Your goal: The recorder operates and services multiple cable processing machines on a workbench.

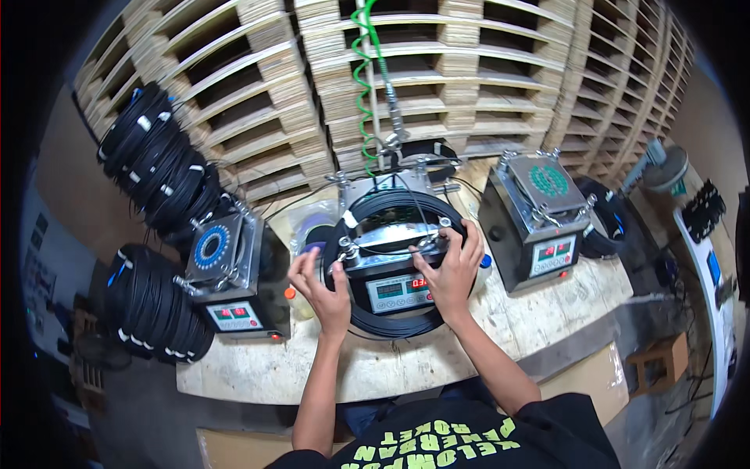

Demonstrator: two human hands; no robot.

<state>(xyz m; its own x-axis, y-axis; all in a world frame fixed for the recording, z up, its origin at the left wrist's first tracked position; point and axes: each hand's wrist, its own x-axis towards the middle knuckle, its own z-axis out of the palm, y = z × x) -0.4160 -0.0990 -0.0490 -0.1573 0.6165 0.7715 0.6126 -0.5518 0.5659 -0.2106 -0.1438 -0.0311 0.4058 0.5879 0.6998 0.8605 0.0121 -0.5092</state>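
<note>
A large coil of thin black cable [402,327] loops around the middle machine, a box with a metal top plate and a front panel [398,294] with lit digits. My left hand [324,295] is at the coil's left side, fingers and thumb spread, beside a metal clamp post [347,248] at the plate's corner. On the opposite side, my right hand [451,270] has its fingers stretched over the coil's right edge. Its thumb and index finger are apart near the other clamp post [444,227]; whether they touch it I cannot tell.
Similar machines stand left [242,293] and right [527,238] on the wooden table [242,371]. Stacks of black cable coils [156,301] crowd the left. An orange cap [290,293] and a blue cap [486,260] flank the middle machine. Behind, a green spiral hose [363,94] hangs before wooden pallets [484,59].
</note>
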